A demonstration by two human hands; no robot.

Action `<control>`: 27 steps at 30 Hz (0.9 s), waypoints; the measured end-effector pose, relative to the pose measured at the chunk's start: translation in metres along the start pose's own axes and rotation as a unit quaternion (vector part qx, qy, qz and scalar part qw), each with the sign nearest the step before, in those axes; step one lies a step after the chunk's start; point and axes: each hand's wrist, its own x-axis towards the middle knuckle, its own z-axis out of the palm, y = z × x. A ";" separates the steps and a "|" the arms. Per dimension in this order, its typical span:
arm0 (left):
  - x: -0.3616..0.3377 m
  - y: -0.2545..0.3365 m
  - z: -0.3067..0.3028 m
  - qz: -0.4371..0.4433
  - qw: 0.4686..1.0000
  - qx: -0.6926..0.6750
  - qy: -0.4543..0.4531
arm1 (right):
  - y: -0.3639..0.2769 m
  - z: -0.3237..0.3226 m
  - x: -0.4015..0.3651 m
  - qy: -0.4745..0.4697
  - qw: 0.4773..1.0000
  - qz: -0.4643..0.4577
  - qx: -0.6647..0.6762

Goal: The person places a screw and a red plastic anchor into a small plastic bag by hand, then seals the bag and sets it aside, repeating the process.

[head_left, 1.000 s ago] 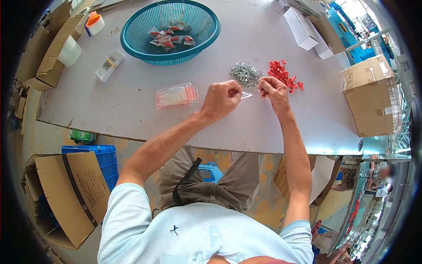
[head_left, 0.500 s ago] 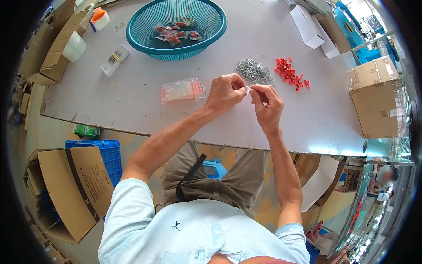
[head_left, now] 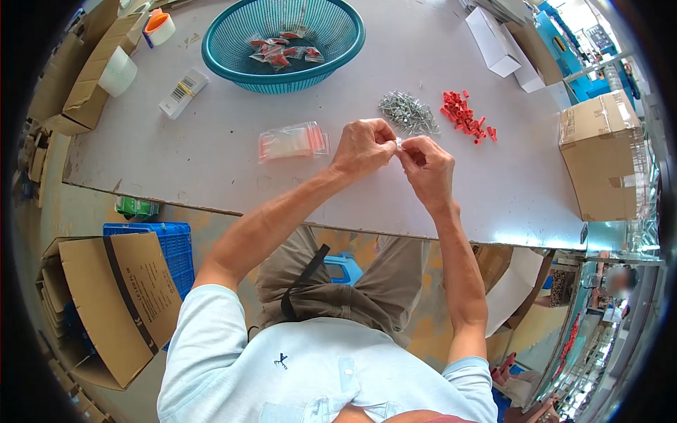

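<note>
My left hand point(head_left: 364, 148) and my right hand point(head_left: 429, 168) meet above the table point(head_left: 338, 204), both with fingers pinched. Between the fingertips is a small piece of clear plastic point(head_left: 399, 143), mostly hidden, gripped from both sides. Just behind the hands lies a heap of silvery screws point(head_left: 407, 113). Red plastic caps or plugs point(head_left: 465, 116) are piled to the right of it. A stack of clear bags with red edges point(head_left: 290, 142) lies left of my left hand.
A teal basket point(head_left: 282, 79) holding several small filled bags stands at the back. Left of it are a banded white stack point(head_left: 183, 93), tape rolls point(head_left: 159, 29) and a cardboard box point(head_left: 88, 99). White boxes point(head_left: 491, 42) and a carton point(head_left: 603, 155) stand right. Another person point(head_left: 620, 282) is at far right.
My right hand has turned slightly, its fingers now closer together against the plastic. My left hand has barely moved.
</note>
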 end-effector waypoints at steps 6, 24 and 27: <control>0.000 0.001 -0.002 -0.011 1.000 -0.016 -0.016 | -0.014 -0.005 0.001 -0.028 0.984 0.127 0.125; 0.005 -0.001 -0.001 -0.021 0.999 -0.028 0.030 | 0.062 -0.043 0.016 -0.006 0.988 0.028 -0.153; 0.006 -0.002 -0.001 -0.015 0.999 -0.021 0.033 | 0.062 -0.040 0.031 -0.056 0.979 0.039 -0.194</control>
